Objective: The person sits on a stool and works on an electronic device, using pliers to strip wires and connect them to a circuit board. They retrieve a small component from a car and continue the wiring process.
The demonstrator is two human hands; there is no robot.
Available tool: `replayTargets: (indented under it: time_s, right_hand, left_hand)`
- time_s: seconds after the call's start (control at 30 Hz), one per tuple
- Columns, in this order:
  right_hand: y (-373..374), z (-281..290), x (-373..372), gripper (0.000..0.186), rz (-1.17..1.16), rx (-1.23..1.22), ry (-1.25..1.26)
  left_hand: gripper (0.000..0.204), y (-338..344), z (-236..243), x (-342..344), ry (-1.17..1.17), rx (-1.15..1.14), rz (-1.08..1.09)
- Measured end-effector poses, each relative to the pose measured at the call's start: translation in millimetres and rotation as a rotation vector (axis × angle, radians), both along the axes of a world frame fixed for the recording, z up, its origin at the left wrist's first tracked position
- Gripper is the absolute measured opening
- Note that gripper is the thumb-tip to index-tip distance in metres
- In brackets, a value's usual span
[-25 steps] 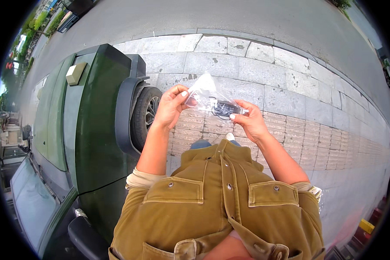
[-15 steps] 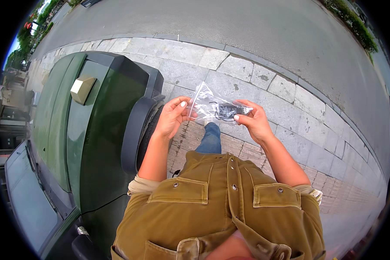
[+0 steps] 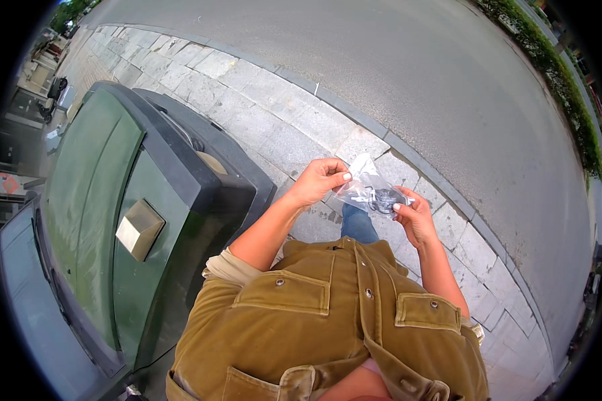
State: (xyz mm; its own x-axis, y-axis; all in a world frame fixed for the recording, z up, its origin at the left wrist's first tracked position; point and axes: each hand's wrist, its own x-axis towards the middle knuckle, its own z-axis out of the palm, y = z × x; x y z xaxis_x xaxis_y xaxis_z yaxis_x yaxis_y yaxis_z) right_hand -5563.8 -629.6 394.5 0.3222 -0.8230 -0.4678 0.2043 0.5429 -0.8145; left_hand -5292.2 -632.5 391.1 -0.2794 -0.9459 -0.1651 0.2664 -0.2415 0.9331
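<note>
A clear plastic bag [image 3: 366,175] is stretched between my two hands, in front of my chest. Inside it lies a small black device with a thin black cable [image 3: 385,199], at the bag's right end; its exact kind I cannot make out. My left hand [image 3: 321,180] pinches the bag's left edge between thumb and fingers. On the other side, my right hand [image 3: 415,217] grips the end where the black device sits, thumb on top. The bag's upper corner sticks up away from me.
A green vehicle [image 3: 90,207] with black fender and bumper [image 3: 227,190] stands close on my left. Pale paving slabs [image 3: 281,147] run under me to a kerb [image 3: 354,120]. Beyond lies a grey road [image 3: 441,87], with a hedge [image 3: 548,73] on its far side.
My view has turned and I have moved forward along the vehicle, its front now nearer. The bag has tilted, its right end lower. Both hands keep hold of it.
</note>
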Motion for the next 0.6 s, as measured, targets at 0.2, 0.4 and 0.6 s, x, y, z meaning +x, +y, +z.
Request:
replayTargets:
  time_s: [0.2, 0.4, 0.6]
  right_hand:
    - [-206.0, -41.5, 81.1, 0.039, 0.116, -0.264, 0.303]
    - [-387.4, -0.8, 268.1, 0.024, 0.714, -0.236, 0.079]
    - [-481.3, 1.6, 493.4, 0.020, 1.059, -0.182, -0.015]
  left_hand:
    - [0.019, -160.4, -16.5, 76.1, -0.034, -0.024, 0.199]
    - [0.021, -258.0, -16.0, 193.3, -0.341, -0.002, 0.598]
    - [0.025, -326.6, -22.7, 337.5, -0.353, 0.021, 0.775]
